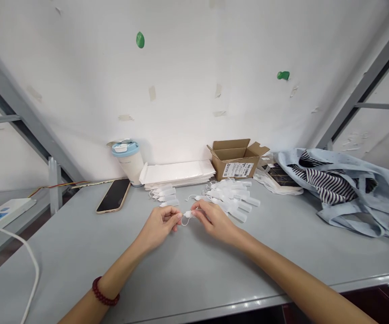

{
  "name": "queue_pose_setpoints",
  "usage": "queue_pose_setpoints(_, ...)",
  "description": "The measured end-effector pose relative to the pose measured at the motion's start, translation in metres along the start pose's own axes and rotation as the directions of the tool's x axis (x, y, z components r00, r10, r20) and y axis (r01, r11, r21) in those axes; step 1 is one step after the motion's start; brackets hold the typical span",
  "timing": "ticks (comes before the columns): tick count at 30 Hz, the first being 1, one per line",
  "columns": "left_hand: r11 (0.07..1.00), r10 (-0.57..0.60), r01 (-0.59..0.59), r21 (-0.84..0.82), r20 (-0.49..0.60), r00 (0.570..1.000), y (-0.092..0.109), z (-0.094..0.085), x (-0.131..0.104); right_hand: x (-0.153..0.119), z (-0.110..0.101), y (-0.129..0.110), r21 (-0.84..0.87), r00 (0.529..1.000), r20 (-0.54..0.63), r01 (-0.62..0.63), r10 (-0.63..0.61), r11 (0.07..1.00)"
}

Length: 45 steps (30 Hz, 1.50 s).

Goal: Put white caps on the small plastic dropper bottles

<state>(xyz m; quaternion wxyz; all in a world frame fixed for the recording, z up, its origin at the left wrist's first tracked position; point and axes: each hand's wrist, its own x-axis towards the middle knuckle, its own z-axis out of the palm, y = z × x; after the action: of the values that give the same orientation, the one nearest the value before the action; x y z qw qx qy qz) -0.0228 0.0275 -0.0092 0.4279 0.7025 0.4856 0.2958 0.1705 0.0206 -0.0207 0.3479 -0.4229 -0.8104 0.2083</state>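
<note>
Between my fingertips, over the middle of the table, is a small white plastic tube [188, 214] with a thin looped white strap curving below it. My left hand [163, 224] pinches its left end between thumb and forefinger. My right hand [214, 219] grips the right end, and its fingers hide most of the tube's body. Just beyond my right hand lies a loose heap of similar translucent tubes [233, 195], some with thin looped straps. A smaller row of the same tubes [165, 194] rests past my left hand.
Behind the tubes lies a stack of white envelopes [179, 173], beside an open cardboard box [236, 159]. A lidded cup [129, 164] and a phone [114, 195] are at left. A light-blue cloth bag [346, 189] sits at right. A white cable [34, 256] crosses the left edge.
</note>
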Motion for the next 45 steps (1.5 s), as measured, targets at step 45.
queue_pose_setpoints(45,0.985,0.104,-0.092,0.144,-0.075,0.992,-0.014,-0.003,0.013,0.007,-0.001,0.008,0.044,0.996,-0.012,-0.086,0.087,0.995)
